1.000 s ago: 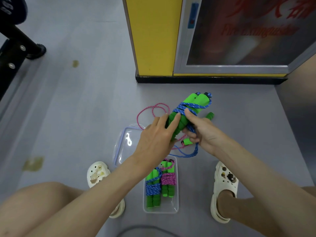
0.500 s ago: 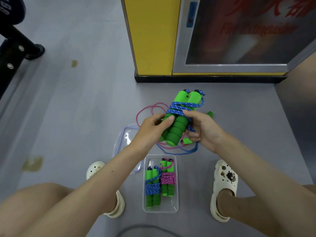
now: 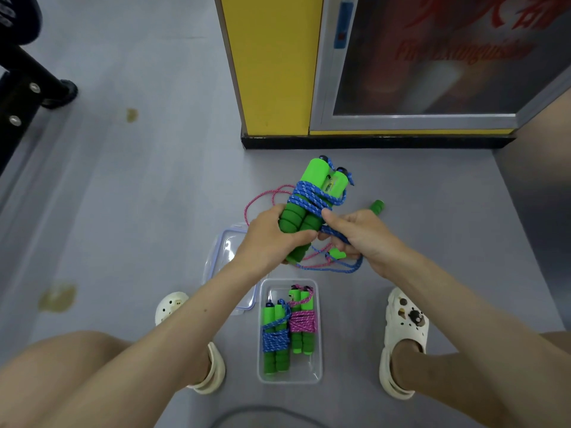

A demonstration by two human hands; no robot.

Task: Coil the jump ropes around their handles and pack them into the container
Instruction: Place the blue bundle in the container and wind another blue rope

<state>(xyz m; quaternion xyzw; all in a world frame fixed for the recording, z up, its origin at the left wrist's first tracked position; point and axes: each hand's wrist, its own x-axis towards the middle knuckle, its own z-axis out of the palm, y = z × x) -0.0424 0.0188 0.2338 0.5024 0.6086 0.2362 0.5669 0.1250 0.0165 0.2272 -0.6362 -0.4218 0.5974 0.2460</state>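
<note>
The left hand (image 3: 268,242) grasps the paired green handles (image 3: 296,217); the right hand (image 3: 361,236) grips the blue rope (image 3: 312,194) beside them; two coiled ropes (image 3: 275,341) lie in the container (image 3: 320,350).

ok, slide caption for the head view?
Left hand grips green handles, right hand pinches the blue rope; two coiled ropes lie in the container.

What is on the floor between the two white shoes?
Head view: the clear container stands between the left shoe and right shoe, holding a blue coiled rope and a pink rope.
</note>
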